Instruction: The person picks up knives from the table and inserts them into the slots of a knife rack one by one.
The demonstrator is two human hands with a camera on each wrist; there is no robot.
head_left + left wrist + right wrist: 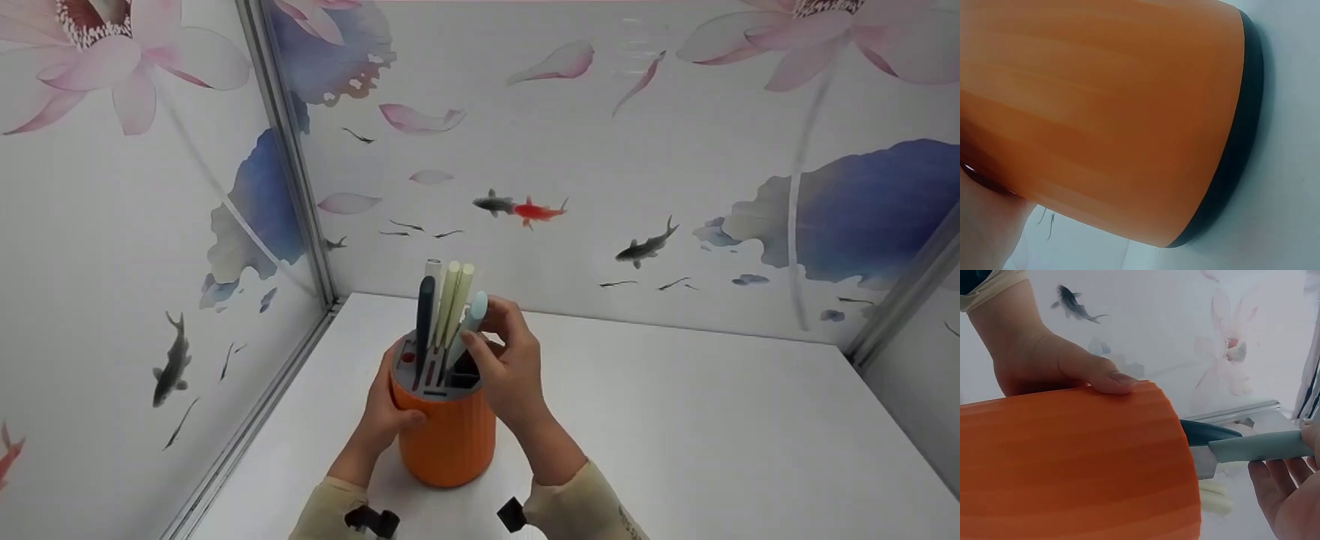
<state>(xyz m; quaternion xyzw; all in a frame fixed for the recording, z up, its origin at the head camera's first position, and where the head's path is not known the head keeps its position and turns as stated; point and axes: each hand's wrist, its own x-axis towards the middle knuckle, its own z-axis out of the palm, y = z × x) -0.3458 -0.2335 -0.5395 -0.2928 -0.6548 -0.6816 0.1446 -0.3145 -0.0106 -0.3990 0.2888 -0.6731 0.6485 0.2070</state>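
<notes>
An orange knife holder with ribbed sides and a grey slotted top stands upright on the white table. My left hand grips its left side, the thumb lying across the front near the rim. A knife with a pale blue handle is pinched by the handle between the thumb and fingers of my right hand. Part of its metal blade shows above the rim; the rest is hidden inside the holder. A dark handle and two cream handles also rise from the slots, beside a whitish one.
The white table meets printed wall panels at the back and left. A metal rail runs along the left edge, joining an upright corner post. Another rail stands at the right.
</notes>
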